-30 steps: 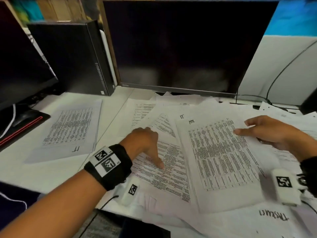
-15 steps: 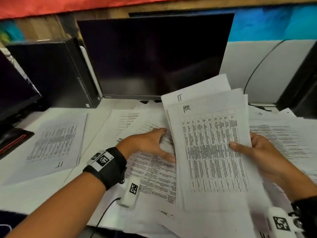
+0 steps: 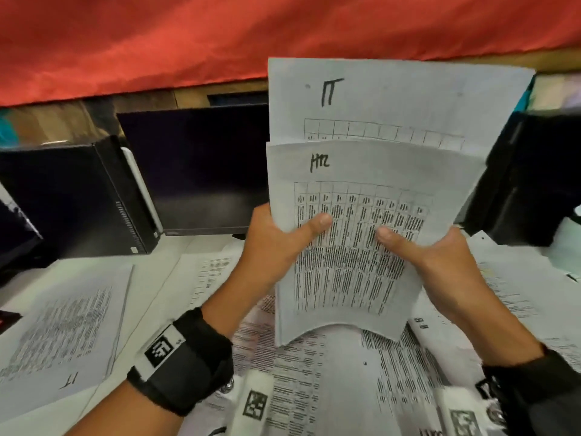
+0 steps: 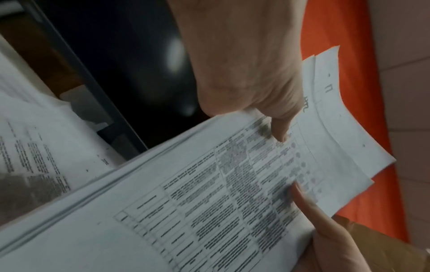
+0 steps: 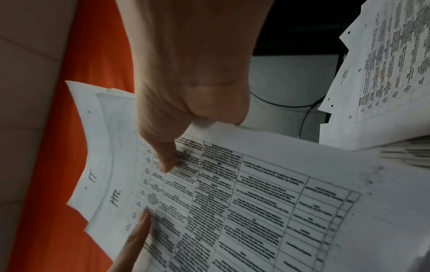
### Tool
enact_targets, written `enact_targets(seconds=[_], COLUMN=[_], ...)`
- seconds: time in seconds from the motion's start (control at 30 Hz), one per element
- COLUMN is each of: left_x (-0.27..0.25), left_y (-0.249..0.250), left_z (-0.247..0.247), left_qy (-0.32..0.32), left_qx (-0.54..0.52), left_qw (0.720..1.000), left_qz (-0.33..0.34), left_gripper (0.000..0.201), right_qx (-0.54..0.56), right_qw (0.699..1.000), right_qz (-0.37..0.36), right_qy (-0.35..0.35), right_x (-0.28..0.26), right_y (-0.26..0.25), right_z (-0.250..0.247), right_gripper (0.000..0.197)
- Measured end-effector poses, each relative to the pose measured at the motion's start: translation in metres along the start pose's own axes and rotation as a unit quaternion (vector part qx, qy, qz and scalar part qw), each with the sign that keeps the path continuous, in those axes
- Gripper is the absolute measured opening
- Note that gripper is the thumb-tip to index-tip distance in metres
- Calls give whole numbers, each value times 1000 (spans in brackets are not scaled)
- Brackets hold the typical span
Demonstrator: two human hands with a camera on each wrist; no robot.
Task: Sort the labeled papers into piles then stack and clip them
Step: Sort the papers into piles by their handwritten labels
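The red cloth (image 3: pixel 157 42) now fills the top of my head view from 9 to 3 o'clock, where a second ago the monitor (image 3: pixel 201 165) did; my view has tilted upward. The surface (image 3: pixel 151 278) and the loose papers (image 3: pixel 330 372) spread on it have dropped toward 6 o'clock, with the single IT sheet (image 3: pixel 56 335) at 8 o'clock, unmoved. The held sheaf (image 3: pixel 361 190), flat on the surface a second ago, now stands raised at centre, bowed, an "IT" page behind and above an "HR" page. My left hand (image 3: pixel 276 247), which then pointed at the pile, now grips the sheaf's left edge at 9 o'clock, thumb pressed on the print. My right hand (image 3: pixel 440 262) grips the right edge at 3 o'clock, thumb likewise on the front page; the fingers of both are hidden behind the paper.
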State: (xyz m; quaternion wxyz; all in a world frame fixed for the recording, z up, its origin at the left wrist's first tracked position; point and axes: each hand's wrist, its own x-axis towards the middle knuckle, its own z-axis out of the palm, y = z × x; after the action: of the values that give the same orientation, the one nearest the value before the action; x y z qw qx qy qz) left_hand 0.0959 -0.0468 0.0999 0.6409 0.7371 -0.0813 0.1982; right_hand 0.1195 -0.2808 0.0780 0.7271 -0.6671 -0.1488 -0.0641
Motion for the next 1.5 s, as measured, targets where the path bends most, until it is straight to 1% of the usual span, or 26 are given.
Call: enact_targets(seconds=[0.07, 0.13, 0.2, 0.3, 0.37, 0.47, 0.5, 0.57, 0.63, 0.67, 0.73, 0.77, 0.8, 0.87, 0.9, 0.93, 0.97, 1.0, 1.03, 1.1, 1.23, 1.33, 1.4, 1.43, 1.47, 1.5], left_x=[-3, -10, -20, -27, -23, -15, -13, -15, -21, -25, -32, -35, -36, -42, -46, -50, -55, -60, -66, -79, -100, -115, -127, -132, -137, -142], left_y=[0, -9, -21, -34, -35, -28, -26, -28, -38, -45, -53, -55, -56, -55, -54, -56, -58, -60, -62, -65, -69, -71, -69, -67, -67, -67], left_z=[-5, -10, -12, -12, -13, -15, -16, -19, -21, -23, -28, -31, -36, -49, -56, -65, -75, -85, -95, -118, -174, -225, -263, -282, -304, -325], left_qy=[7, 8, 5, 6, 17, 40, 42, 34, 21, 12, -4, -6, -2, 2, 0, 3, 8, 19, 33, 63, 148, 195, 226, 244, 262, 275], left_qx=[-8, -2, 6, 12, 6, -9, -16, -22, -12, -2, 12, 17, 18, 17, 17, 23, 32, 42, 47, 45, 44, 59, 65, 74, 86, 98], left_qw=[1000, 1000, 1000, 999, 999, 998, 998, 998, 996, 995, 993, 992, 992, 991, 990, 989, 987, 986, 985, 983, 971, 956, 944, 936, 927, 918], left_qz=[1, -12, -26, -50, -49, -47, -46, -54, -83, -97, -118, -124, -128, -136, -141, -147, -154, -161, -164, -165, -185, -211, -231, -241, -254, -269], left_gripper=[27, 31, 37, 41, 46, 70, 69, 57, 58, 58, 51, 49, 49, 48, 46, 44, 45, 45, 44, 34, 31, 30, 29, 30, 30, 30], right_qx=[9, 17, 0, -29, -34, -31, -36, -63, -113, -135, -154, -150, -143, -116, -100, -73, -42, -15, 9, 29, -8, -61, -113, -160, -213, -261], right_qw=[1000, 1000, 1000, 999, 999, 999, 999, 998, 993, 990, 987, 988, 989, 992, 994, 997, 999, 999, 999, 997, 990, 974, 950, 931, 905, 878], right_qz=[-4, 10, 26, 37, 33, 3, -2, 1, 31, 41, 40, 37, 37, 41, 36, 26, 18, 16, 18, 20, 19, 32, 41, 30, 14, 2], right_qy=[-4, 1, -8, -9, -5, 3, -1, -10, -14, -19, -23, -23, -21, -8, -5, -7, -11, -24, -35, -69, -141, -217, -287, -328, -367, -401], right_x=[2, -2, -8, -13, -13, -8, -6, -6, -13, -17, -22, -20, -18, -10, -5, -1, 3, 5, 7, 7, 1, -7, -16, -22, -27, -33], right_y=[4, 14, 25, 32, 25, 10, 8, 17, 34, 43, 55, 58, 57, 49, 43, 37, 31, 24, 19, 15, 28, 45, 62, 72, 83, 94], right_z=[-1, -1, 0, 4, 8, 12, 12, 12, 15, 16, 20, 21, 25, 35, 42, 51, 61, 72, 84, 110, 168, 207, 226, 233, 239, 243], right_gripper=[45, 53, 56, 46, 41, 36, 35, 36, 49, 50, 35, 33, 39, 63, 68, 63, 52, 45, 42, 41, 36, 32, 38, 43, 43, 39])
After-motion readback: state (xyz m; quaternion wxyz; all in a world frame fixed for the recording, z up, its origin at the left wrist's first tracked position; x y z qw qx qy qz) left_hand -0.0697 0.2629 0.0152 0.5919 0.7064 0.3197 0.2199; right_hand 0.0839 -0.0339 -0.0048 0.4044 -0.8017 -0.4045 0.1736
